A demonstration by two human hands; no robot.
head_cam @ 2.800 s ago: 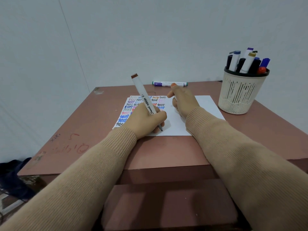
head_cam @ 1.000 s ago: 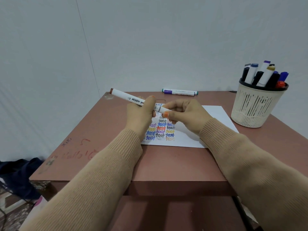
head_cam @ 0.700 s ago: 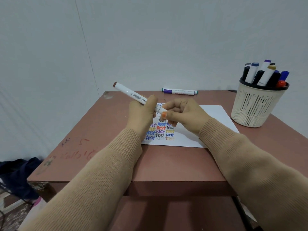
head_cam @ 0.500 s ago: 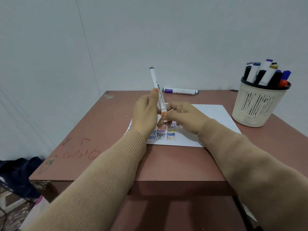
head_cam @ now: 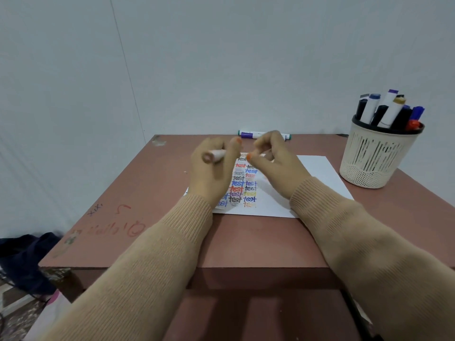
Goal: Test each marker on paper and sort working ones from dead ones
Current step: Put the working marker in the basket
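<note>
My left hand (head_cam: 211,168) grips a white marker (head_cam: 216,153) over the left part of the paper; its brown end points back toward me. My right hand (head_cam: 273,161) hovers just to the right of it with fingers loosely curled, and I see nothing in it. Under both hands lies the white paper (head_cam: 317,173), with rows of the word "test" in several colours. Two markers (head_cam: 247,134) lie side by side at the table's back edge, partly hidden by my right hand. A white mesh basket (head_cam: 374,156) at the right holds several markers (head_cam: 389,109) upright.
The brown table (head_cam: 160,193) carries scribbles near its left front corner. Grey walls close off the back and left. A dark bag (head_cam: 22,257) lies on the floor at the left.
The marker stood upright between both hands half a second ago. Now my left hand alone holds it, turned so the brown end faces me. My right hand has let go and moved slightly right.
</note>
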